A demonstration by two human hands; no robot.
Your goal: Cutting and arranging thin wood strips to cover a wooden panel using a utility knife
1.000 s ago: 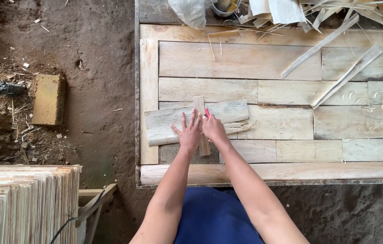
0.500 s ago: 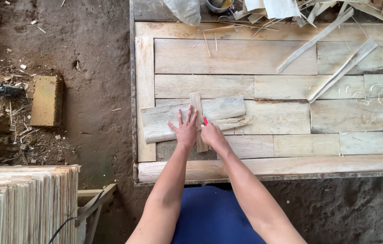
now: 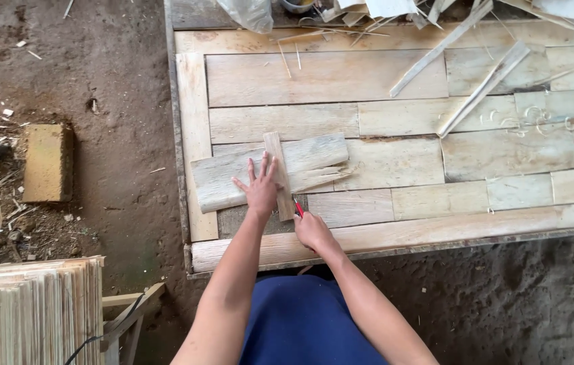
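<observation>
My left hand (image 3: 260,186) lies flat, fingers spread, on a thin pale wood sheet (image 3: 314,157) that rests across the plank table (image 3: 341,78). A narrow wooden strip (image 3: 277,169) stands across the sheet, right beside that hand's fingers. My right hand (image 3: 310,231) is closed around a red pencil-like tool (image 3: 298,207), whose tip sits at the near end of the strip. The sheet's right end is split and frayed.
Long wood slats (image 3: 483,88) and scraps lie at the table's far right. A yellowish block (image 3: 48,162) sits on the dirt floor at left. A stack of thin wood sheets (image 3: 30,311) fills the lower left, next to a small wooden frame (image 3: 131,318).
My right hand has slid back from beside the left hand toward the table's near edge, along the strip, with the red tool. The left hand stays pressed on the sheet.
</observation>
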